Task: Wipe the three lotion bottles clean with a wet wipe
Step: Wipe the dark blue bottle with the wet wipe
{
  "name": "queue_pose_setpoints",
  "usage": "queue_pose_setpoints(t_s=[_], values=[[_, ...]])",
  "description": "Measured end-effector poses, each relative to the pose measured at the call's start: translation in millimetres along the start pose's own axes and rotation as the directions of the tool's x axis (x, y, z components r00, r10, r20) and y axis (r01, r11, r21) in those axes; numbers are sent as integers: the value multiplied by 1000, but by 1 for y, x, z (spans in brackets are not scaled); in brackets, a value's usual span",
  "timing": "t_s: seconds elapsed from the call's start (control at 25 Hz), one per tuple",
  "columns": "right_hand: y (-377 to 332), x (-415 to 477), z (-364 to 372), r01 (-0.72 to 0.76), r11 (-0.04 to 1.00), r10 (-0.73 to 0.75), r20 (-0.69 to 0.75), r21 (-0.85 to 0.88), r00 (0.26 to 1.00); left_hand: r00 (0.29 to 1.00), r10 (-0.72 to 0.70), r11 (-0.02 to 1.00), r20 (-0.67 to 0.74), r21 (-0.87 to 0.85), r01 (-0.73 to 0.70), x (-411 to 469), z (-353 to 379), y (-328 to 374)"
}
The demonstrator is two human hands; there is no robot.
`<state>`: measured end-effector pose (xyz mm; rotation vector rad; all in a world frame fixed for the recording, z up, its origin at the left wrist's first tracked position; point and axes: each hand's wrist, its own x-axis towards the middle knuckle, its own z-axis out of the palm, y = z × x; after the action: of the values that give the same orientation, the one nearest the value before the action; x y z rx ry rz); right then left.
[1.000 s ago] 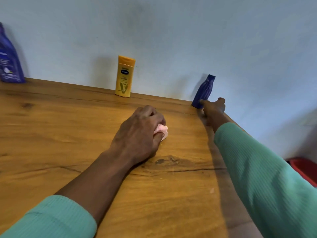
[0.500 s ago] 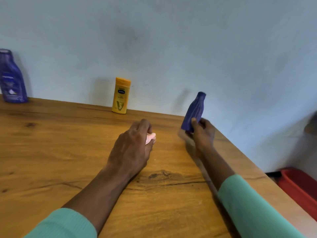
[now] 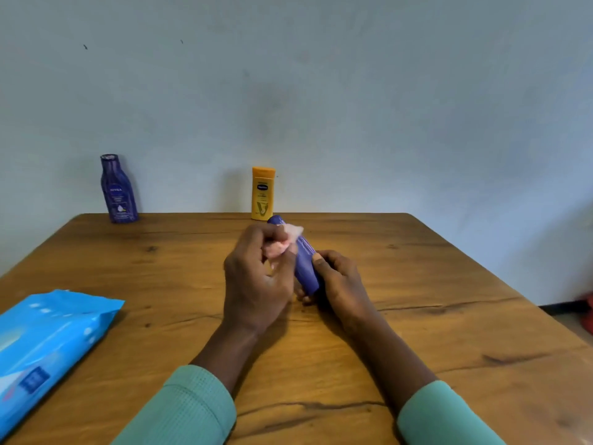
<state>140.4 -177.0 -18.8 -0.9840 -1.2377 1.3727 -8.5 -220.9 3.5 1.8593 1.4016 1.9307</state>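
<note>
My right hand grips the lower end of a small dark-blue lotion bottle, tilted with its top pointing away from me, above the middle of the wooden table. My left hand holds a crumpled pinkish wet wipe against the bottle's upper left side. A taller dark-blue Nivea bottle stands upright at the table's far left by the wall. A yellow lotion bottle stands upright at the far middle, just behind the held bottle.
A light-blue pack of wet wipes lies at the table's near left. A pale wall rises right behind the table. Something red sits on the floor past the table's right edge.
My right hand lifted the small blue bottle from the far right corner and brought it to the table's middle. My left hand rose off the table and put the wipe against the bottle.
</note>
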Motion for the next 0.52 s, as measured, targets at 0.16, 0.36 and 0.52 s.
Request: queue_pose_setpoints(t_s=[0.16,0.36,0.52], values=[[2,5,-8,-28,997,28,8,69,1000,883,37,963,468,218,-156,-12,10,-9],[4,5,-8,110,918,-89,73,-381,993,895,-189,829,404,554,-74,3,9,-30],[4,4,-3,290,699,-260,145,-654,955,902,-272,805,336,594,22,1,0,-31]])
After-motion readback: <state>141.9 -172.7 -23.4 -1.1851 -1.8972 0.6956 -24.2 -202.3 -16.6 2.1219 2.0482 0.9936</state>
